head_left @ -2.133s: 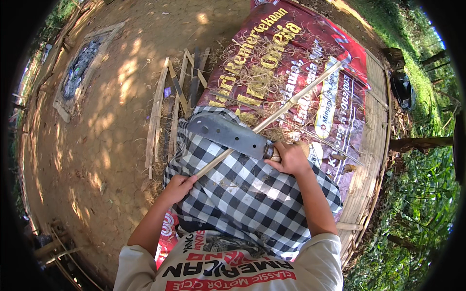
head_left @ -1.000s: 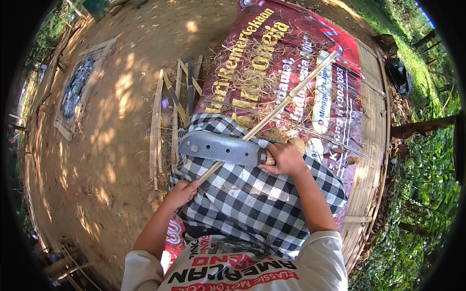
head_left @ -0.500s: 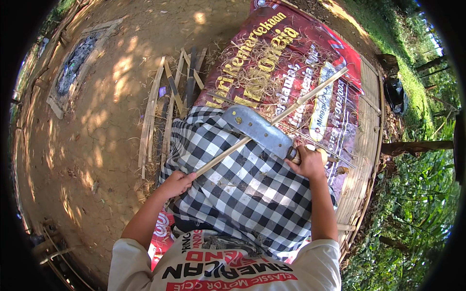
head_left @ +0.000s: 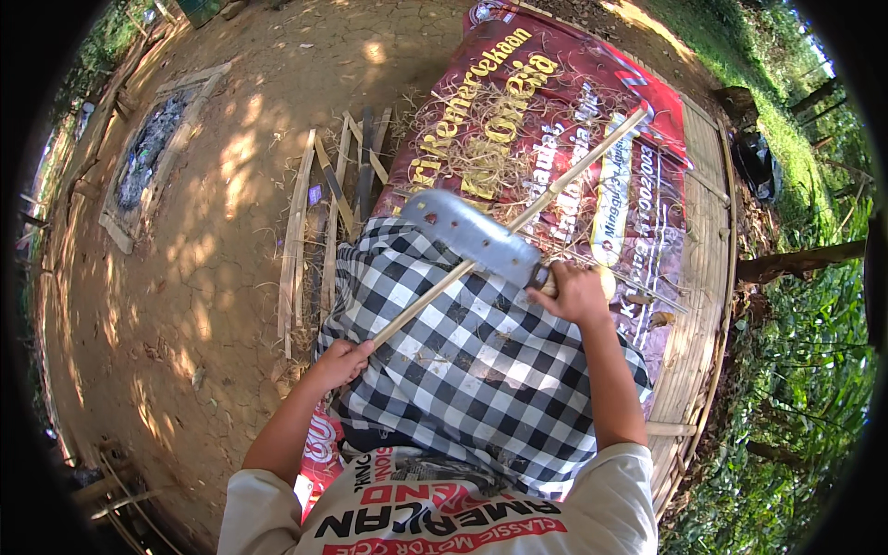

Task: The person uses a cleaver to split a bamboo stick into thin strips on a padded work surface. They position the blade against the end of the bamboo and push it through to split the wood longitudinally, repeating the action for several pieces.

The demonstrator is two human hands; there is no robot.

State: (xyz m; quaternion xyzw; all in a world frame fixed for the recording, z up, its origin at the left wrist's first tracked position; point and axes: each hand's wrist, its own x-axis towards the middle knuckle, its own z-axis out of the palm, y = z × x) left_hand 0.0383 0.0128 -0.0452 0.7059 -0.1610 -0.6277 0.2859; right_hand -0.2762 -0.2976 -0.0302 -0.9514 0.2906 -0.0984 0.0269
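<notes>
Your left hand [head_left: 342, 364] pinches the bamboo strip [head_left: 575, 176] by its near end. Your right hand [head_left: 577, 294] clasps the machete [head_left: 470, 233] across it.

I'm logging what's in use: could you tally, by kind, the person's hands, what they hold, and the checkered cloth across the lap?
Hands: 2, left hand and right hand
Broad-bladed knife: 1
Pale stick: 1
Checkered cloth: 1
Total: 5

Patches of sunlight [head_left: 237, 166] are speckling the cracked dirt ground [head_left: 231, 388], where a framed patch of grey bits [head_left: 146, 159] is lying. On the right, green plants [head_left: 805, 407] and grass [head_left: 770, 106] are growing beyond a bamboo platform [head_left: 708, 277].
</notes>
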